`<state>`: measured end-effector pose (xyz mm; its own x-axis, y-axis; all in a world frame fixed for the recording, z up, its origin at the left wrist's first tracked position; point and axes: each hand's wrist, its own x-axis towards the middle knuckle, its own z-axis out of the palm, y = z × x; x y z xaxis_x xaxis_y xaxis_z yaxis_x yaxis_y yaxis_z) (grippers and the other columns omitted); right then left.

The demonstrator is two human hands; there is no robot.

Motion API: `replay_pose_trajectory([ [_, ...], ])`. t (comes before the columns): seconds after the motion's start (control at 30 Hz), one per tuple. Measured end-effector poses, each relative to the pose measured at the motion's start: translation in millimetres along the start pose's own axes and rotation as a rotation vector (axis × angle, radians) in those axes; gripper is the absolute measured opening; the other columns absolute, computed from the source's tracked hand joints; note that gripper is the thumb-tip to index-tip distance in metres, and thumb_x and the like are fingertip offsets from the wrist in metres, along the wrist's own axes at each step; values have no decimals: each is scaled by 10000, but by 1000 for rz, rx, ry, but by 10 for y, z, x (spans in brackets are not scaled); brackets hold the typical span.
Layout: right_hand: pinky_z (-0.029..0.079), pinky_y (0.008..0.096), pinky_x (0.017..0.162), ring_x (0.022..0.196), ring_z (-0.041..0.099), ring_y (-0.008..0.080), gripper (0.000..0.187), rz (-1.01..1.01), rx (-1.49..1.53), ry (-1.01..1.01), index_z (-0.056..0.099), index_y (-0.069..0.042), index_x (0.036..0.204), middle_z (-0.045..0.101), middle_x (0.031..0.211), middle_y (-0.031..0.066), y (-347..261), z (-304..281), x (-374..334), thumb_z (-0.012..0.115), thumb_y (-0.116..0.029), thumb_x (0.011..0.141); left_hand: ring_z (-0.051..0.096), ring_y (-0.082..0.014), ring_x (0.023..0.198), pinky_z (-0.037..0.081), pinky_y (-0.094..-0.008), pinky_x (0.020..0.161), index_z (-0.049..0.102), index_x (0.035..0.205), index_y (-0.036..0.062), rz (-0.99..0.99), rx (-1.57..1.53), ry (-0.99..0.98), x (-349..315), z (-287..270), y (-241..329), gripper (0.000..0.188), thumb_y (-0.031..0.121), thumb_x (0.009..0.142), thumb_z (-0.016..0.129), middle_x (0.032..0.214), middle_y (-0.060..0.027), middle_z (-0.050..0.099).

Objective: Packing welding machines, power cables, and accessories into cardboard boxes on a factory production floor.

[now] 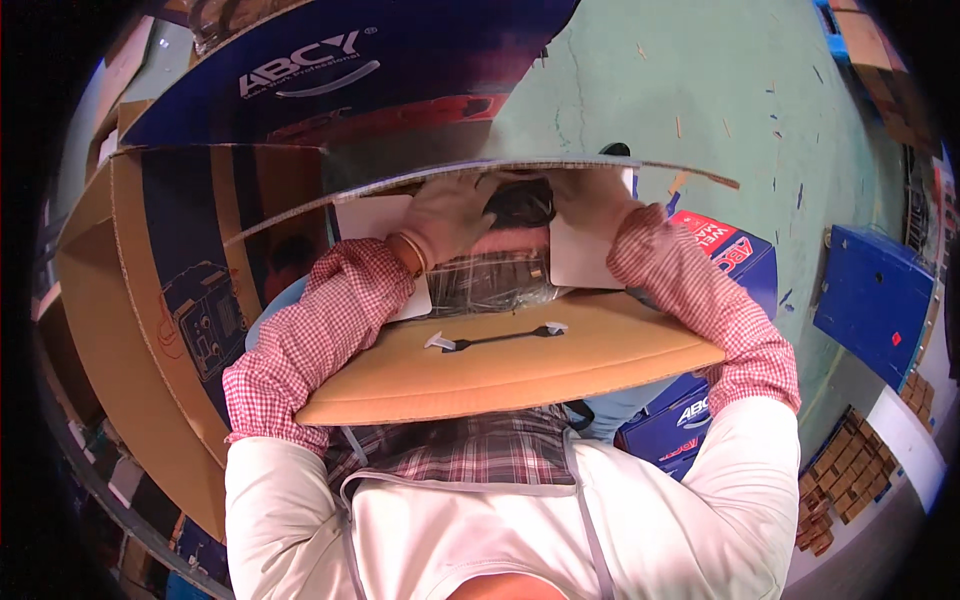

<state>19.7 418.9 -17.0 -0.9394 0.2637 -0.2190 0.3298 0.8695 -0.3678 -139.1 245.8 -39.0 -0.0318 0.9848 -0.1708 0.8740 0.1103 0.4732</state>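
A cardboard carton stands open in front of me, its tan near flap (520, 370) folded toward my chest. A black plastic carry handle (505, 339) with white ends is fitted in that flap. Inside sits a machine in clear plastic wrap (495, 282), showing dark and reddish parts, between a left white packing panel (375, 215) and a right one (590, 262). My gloved left hand (450, 215) reaches over the machine's far left side. At its far right is my gloved right hand (597, 200). The far flap's edge (480, 168) crosses over the fingertips and hides them.
Left of me stands a large open tan and dark blue carton (185, 260), with a big blue printed panel (350, 80) beyond. Blue and red boxes (735, 255) sit at right, a blue board (875, 300) farther off. Scraps litter the green floor (700, 80).
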Motion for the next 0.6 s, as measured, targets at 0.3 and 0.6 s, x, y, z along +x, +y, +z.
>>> replay_pose_trajectory([
  [0.3, 485, 372, 876, 923, 643, 255, 258, 237, 1403, 444, 610, 10, 940, 646, 903, 153, -581, -1403, -1376, 430, -173, 967, 445, -302, 1224, 310, -421, 1052, 509, 1258, 54, 40, 7, 132, -217, 58, -43, 513, 337, 838, 590, 1296, -162, 493],
  [0.6, 440, 373, 607, 640, 570, 241, 157, -188, 53, 445, 603, -94, 771, 549, 688, 47, -942, -1078, -1073, 697, -181, 680, 397, -308, 1307, 267, -420, 1117, 473, 1322, 37, 148, -197, 115, -74, 87, -185, 501, 332, 920, 528, 1383, -159, 458],
])
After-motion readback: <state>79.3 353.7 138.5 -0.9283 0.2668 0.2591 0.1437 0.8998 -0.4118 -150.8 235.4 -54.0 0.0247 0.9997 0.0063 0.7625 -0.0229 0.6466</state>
